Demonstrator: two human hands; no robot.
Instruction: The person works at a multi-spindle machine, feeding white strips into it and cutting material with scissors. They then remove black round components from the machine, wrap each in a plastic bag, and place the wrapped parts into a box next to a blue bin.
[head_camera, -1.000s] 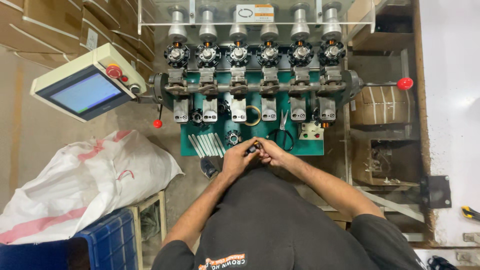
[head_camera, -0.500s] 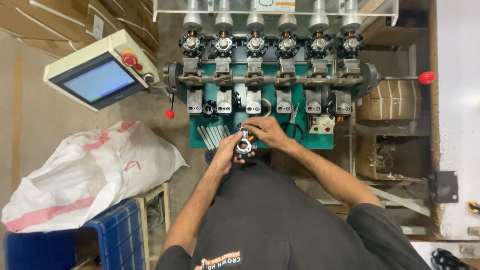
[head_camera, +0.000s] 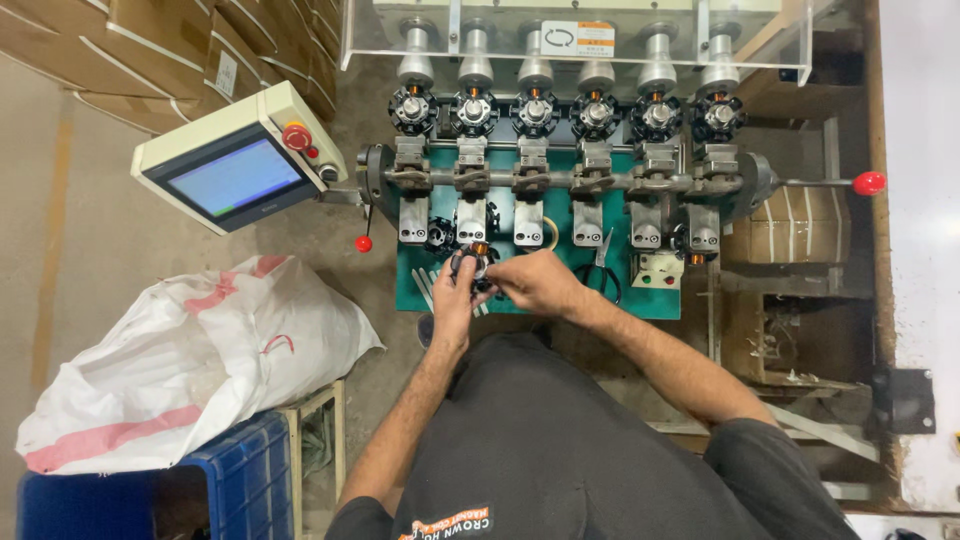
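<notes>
A small black stator (head_camera: 470, 268) with copper windings is gripped between both hands over the green machine bed (head_camera: 640, 300), just below the second winding station. The left hand (head_camera: 452, 298) is closed around its lower edge; the right hand (head_camera: 530, 282) is closed on its right side, apparently steadying it. A white-and-orange label (head_camera: 577, 38) sits on the clear guard above. Brown cartons (head_camera: 150, 50) are stacked at upper left.

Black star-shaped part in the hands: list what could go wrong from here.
1. Both the left hand and right hand hold the black star-shaped part close under the winding machine's clamps; fingers might get pinched.
2. The scissors lie open-handled beside the right hand and could be knocked.
</notes>
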